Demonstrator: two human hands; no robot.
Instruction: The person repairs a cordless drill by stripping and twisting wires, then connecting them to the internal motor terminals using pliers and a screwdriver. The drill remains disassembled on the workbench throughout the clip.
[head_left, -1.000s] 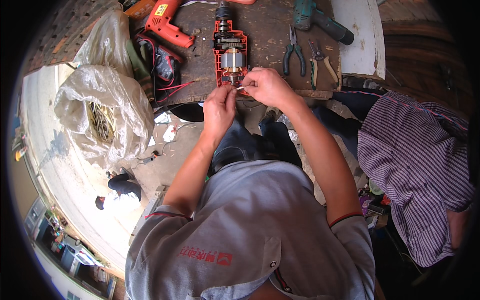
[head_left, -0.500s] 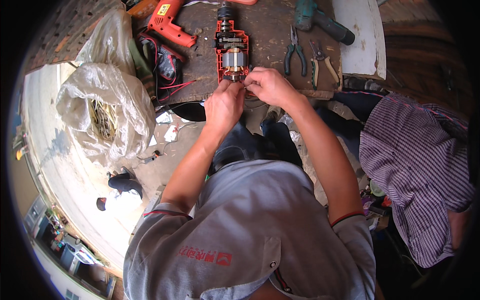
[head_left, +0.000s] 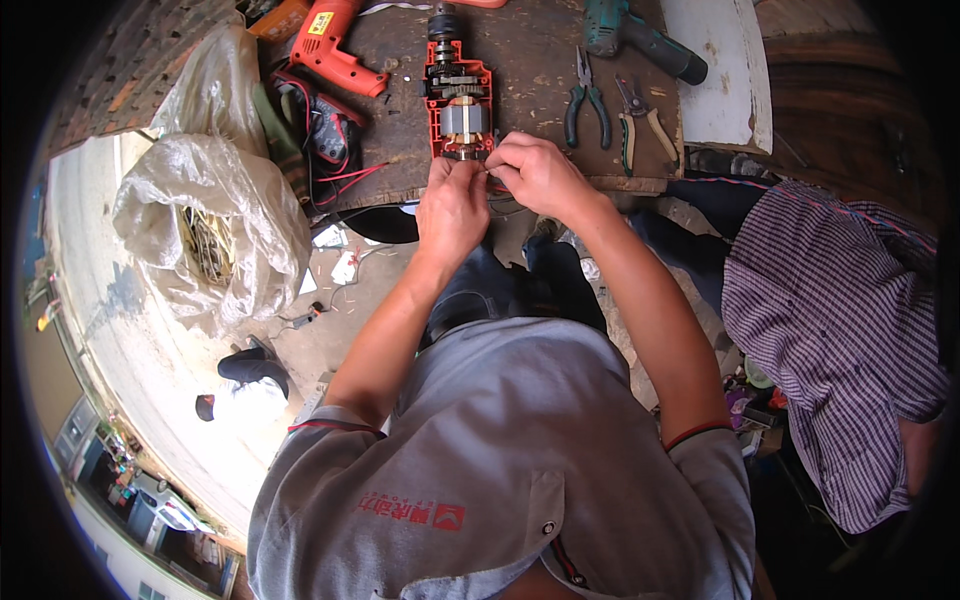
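An opened electric drill (head_left: 463, 122) lies on the bench, its orange half-housing exposing the gears and motor, with the black chuck pointing away from me. At its near end, by the bench edge, both hands work close together. My left hand (head_left: 454, 208) has its thumb and fingers pinched at the rear of the motor. Beside it, my right hand (head_left: 537, 172) pinches with thumb and forefinger, its tips almost touching the left ones. Whatever small part they grip is too small and too covered by fingers to name.
An orange drill housing (head_left: 335, 60) and a multimeter (head_left: 330, 135) with red leads lie left. Pliers (head_left: 588, 100), wire strippers (head_left: 640, 120) and a teal cordless drill (head_left: 645, 45) lie right. A plastic sack (head_left: 215, 225) stands left; a person in a checked shirt (head_left: 835, 340) is at right.
The view has shifted slightly. Both hands stay at the drill's near end, their fingers still pinched, with only small finger movements.
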